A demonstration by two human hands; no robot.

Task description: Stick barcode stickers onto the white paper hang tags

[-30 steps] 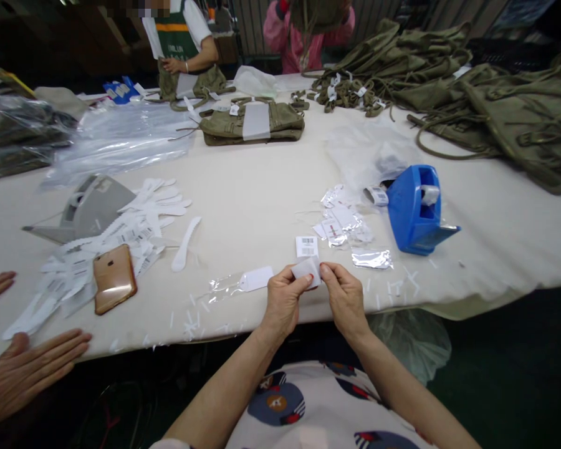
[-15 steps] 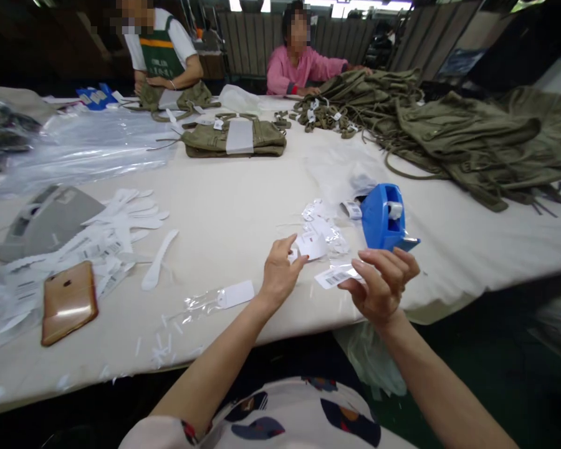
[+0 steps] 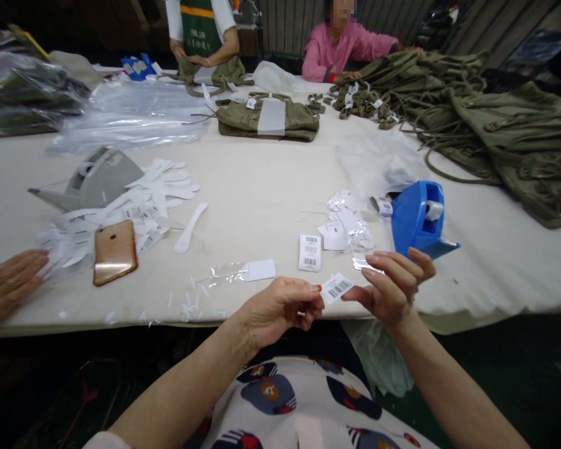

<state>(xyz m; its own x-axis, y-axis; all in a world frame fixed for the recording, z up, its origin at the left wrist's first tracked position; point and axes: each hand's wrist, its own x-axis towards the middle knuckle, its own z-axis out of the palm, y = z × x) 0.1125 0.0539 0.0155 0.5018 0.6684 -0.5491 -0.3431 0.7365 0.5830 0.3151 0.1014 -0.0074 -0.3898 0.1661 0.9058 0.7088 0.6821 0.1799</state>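
Note:
My left hand (image 3: 285,305) pinches the left edge of a small white barcode label (image 3: 337,289) between thumb and fingers, just over the table's front edge. At the label's opposite edge is my right hand (image 3: 390,287), its thumb against the label and the other fingers raised and curved. Flat on the table beyond my left hand lies another barcode label (image 3: 310,253). Beside it a white tag (image 3: 334,236) rests near a loose pile of tags in clear plastic (image 3: 358,231). A blue tape dispenser (image 3: 414,218) stands beyond my right hand.
At left are a grey tape dispenser (image 3: 110,178), a heap of paper labels (image 3: 140,209), a phone (image 3: 115,252) and another person's hand (image 3: 14,284). A folded olive bag (image 3: 268,120) lies farther back. Olive garments (image 3: 518,137) pile at right. Two people stand across the table.
My left hand has come back from the tags to the label at my right hand. A barcode label now lies flat beside the white tag. Another person's hand has come into view at left.

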